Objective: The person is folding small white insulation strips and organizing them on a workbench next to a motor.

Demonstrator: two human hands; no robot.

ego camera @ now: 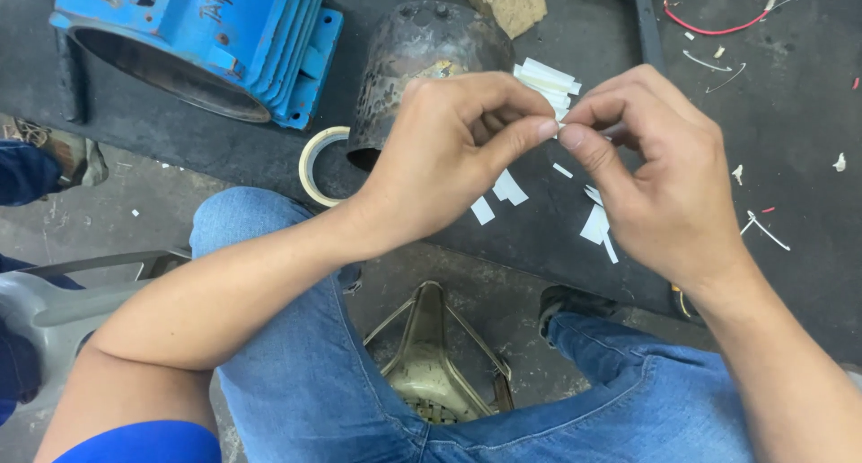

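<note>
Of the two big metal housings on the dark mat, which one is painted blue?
The blue housing at the upper left, lying on its side with ribbed fins. The other, the dark housing just behind the left hand, is bare, blackened metal.

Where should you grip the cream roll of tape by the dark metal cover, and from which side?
Pinch the cream roll of tape across its exposed left rim, coming from the left: it leans against the dark metal cover, which blocks its right side.
</note>
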